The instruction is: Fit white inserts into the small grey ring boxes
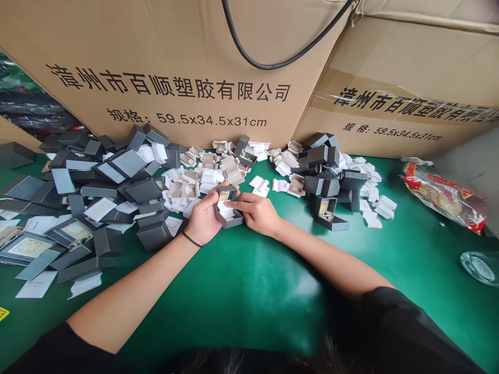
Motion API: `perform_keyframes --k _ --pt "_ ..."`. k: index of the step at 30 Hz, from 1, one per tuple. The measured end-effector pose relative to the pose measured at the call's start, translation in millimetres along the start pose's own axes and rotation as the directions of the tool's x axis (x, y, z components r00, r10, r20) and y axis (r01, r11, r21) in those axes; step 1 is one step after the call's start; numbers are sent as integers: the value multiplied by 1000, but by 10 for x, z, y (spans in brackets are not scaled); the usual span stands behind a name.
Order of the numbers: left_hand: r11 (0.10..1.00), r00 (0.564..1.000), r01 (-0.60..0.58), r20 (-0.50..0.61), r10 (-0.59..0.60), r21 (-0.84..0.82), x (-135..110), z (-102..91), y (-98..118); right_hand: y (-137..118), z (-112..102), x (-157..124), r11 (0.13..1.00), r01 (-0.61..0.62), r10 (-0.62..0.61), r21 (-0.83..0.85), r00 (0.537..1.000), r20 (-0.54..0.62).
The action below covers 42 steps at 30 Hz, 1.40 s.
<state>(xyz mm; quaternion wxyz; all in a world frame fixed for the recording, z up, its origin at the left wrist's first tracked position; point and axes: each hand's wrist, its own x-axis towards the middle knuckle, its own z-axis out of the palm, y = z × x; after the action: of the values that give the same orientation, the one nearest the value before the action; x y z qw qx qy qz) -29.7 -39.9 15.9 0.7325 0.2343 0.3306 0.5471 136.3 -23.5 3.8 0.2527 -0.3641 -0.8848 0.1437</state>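
A small dark jewelry box [233, 222] with its lid raised is gripped in my left hand [204, 218], fingers wrapped round its left side. Inside lies a white insert [225, 210], and a gold-coloured patch shows in the lid. My right hand [258, 212] is at the box's right side, index finger reaching in onto the insert and the other fingers curled by the box. Where its thumb sits is hard to see. Behind the hands lie loose white folded inserts [210, 179] and beige moulded trays [233, 169].
Many dark boxes [128, 161] are heaped at the left of the green table [249, 301]. A smaller heap [322, 156] lies right, with an opened box [333, 222] before it. Large cartons [187, 47] stand behind. A snack bag [444, 195] and glass dish [481, 267] are far right.
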Motion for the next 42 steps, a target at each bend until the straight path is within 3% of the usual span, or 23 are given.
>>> perform_keyframes --k 5,9,16,21,27,33,42 --pt "1000 1000 20 12 -20 7 3 13 11 -16 2 25 971 -39 69 237 990 -120" --pt "997 999 21 48 -24 68 -22 44 10 -23 -25 50 926 -110 169 360 976 -138" --pt "994 997 21 69 -28 112 -51 57 -6 -57 35 18 987 -148 152 62 985 -76" --pt "992 996 37 72 -46 117 -40 36 3 -86 47 28 988 -150 151 29 986 -74" --pt "992 994 66 76 -74 110 -35 44 24 -90 42 22 991 -90 78 -97 990 -117" --pt "990 993 91 68 -99 109 -42 48 40 -56 68 25 993 -26 15 -118 995 -96" --pt "992 994 100 30 -103 81 -9 41 35 -47 72 15 966 -34 -20 -255 978 -206"
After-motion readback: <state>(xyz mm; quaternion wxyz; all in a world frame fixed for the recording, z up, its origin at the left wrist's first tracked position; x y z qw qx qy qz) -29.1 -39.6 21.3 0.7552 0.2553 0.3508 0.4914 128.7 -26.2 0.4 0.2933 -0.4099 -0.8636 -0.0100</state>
